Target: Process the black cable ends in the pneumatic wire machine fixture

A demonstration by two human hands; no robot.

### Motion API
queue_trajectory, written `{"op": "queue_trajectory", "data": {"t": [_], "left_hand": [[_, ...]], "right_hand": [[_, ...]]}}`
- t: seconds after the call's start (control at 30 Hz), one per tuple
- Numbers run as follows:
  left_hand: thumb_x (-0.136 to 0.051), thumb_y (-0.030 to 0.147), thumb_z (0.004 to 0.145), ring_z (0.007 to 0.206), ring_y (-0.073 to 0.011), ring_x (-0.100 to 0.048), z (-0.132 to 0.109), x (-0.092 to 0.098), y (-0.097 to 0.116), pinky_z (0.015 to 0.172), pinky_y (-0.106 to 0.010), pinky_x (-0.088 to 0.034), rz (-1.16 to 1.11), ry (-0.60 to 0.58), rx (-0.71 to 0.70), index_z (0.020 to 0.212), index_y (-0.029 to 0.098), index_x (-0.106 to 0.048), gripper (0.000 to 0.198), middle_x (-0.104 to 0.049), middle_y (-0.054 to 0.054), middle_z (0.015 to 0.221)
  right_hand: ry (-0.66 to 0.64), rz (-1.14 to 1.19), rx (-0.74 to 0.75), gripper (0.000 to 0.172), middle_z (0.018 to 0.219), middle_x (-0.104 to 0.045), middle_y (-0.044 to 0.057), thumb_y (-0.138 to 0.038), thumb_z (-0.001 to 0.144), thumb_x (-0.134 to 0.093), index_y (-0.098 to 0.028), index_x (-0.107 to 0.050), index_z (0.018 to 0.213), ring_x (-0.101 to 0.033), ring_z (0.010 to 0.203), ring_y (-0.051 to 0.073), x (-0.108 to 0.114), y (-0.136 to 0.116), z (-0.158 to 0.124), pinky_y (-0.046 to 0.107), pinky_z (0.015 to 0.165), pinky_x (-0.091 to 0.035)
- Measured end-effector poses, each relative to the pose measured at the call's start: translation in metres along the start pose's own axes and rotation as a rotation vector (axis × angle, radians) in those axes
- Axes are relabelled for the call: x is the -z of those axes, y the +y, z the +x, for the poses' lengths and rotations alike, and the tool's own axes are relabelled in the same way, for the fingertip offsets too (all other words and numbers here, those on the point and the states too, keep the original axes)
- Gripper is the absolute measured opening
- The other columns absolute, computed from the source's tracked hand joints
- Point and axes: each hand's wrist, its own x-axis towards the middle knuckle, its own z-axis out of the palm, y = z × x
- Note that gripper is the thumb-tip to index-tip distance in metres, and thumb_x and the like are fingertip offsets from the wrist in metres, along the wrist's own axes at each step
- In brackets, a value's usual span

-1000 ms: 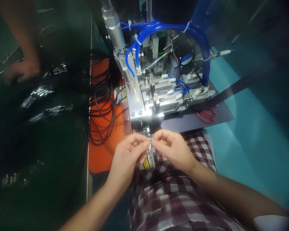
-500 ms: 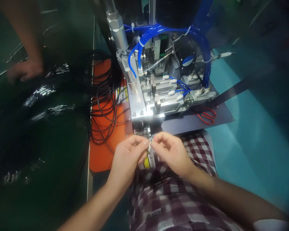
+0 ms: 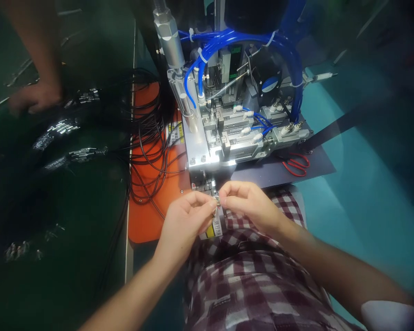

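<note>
L hand (image 3: pixel 181 220): thumb + finger clamped on tiny part (image 3: pixel 216 201), approx 5:30 from view ctr. R hand (image 3: pixel 250 202): fingertips together beside it, can't tell what's btwn. Machine (image 3: pixel 227 124) at hands' 12 o'clock.

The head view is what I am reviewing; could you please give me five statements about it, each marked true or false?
1. The left hand and right hand are close together at the fingertips. True.
2. The arching tubing is red. False: it is blue.
3. Black cables lie over the orange surface. True.
4. The red handles lie on the orange surface. False: they lie over the dark plate.
5. A small piece is at the left hand's fingertips. True.
</note>
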Motion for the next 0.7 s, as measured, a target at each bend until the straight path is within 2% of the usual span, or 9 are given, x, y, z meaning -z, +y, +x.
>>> {"op": "queue_trajectory", "data": {"t": [0.1,0.17,0.27,0.37,0.57,0.7], "left_hand": [[-0.067,0.029,0.076,0.04,-0.0022,-0.027,0.001,0.002,0.002,0.042,-0.016,-0.021,0.006,-0.028,0.036,0.068,0.014,-0.058,0.02,-0.039,0.008,0.042],[-0.069,0.028,0.074,0.04,-0.0017,-0.028,0.002,0.003,0.004,0.041,-0.016,-0.021,0.007,-0.066,0.069,0.066,0.014,-0.057,0.02,-0.04,0.007,0.044],[-0.071,0.026,0.072,0.039,-0.0012,-0.028,0.002,0.005,0.006,0.04,-0.016,-0.019,0.002,-0.149,0.122,0.066,0.014,-0.058,0.019,-0.04,0.007,0.045],[-0.072,0.025,0.072,0.038,-0.0009,-0.027,0.002,0.006,0.007,0.04,-0.015,-0.018,-0.011,-0.177,0.132,0.066,0.014,-0.059,0.018,-0.036,0.008,0.043],[-0.072,0.027,0.072,0.038,-0.0002,-0.031,0.002,0.008,0.006,0.04,-0.015,-0.021,-0.045,-0.139,0.102,0.067,0.013,-0.059,0.02,-0.047,0.005,0.05],[-0.072,0.028,0.072,0.037,0.0004,-0.03,0.003,0.008,0.005,0.039,-0.015,-0.021,-0.051,-0.117,0.095,0.067,0.012,-0.06,0.02,-0.05,0.004,0.051]], "right_hand": [[-0.113,0.04,-0.115,0.006,0.053,-0.046,-0.006,-0.019,0.067,-0.062,-0.013,-0.061,0.065,-0.026,0.045,0.005,0.008,-0.003,0.007,0.023,0.045,-0.013],[-0.171,0.048,-0.15,0.007,0.054,-0.046,-0.006,-0.019,0.065,-0.063,-0.013,-0.061,0.064,-0.025,0.046,0.004,0.013,-0.004,0.011,0.024,0.047,-0.012],[-0.215,0.026,-0.128,0.008,0.056,-0.048,-0.005,-0.02,0.066,-0.064,-0.012,-0.06,0.064,-0.026,0.048,0.005,0.019,-0.005,0.014,0.025,0.048,-0.012],[-0.262,-0.039,-0.099,0.011,0.056,-0.047,-0.005,-0.023,0.071,-0.065,-0.013,-0.061,0.069,-0.026,0.048,0.005,0.023,-0.006,0.012,0.024,0.047,-0.013],[-0.207,-0.104,-0.053,0.027,0.056,-0.046,-0.006,-0.039,0.075,-0.069,-0.013,-0.061,0.078,-0.03,0.046,0.005,0.021,-0.006,0.0,0.021,0.043,-0.019],[-0.186,-0.138,-0.057,0.025,0.055,-0.045,-0.006,-0.038,0.076,-0.067,-0.014,-0.06,0.076,-0.032,0.046,0.005,0.015,-0.004,-0.002,0.02,0.042,-0.022]]}}
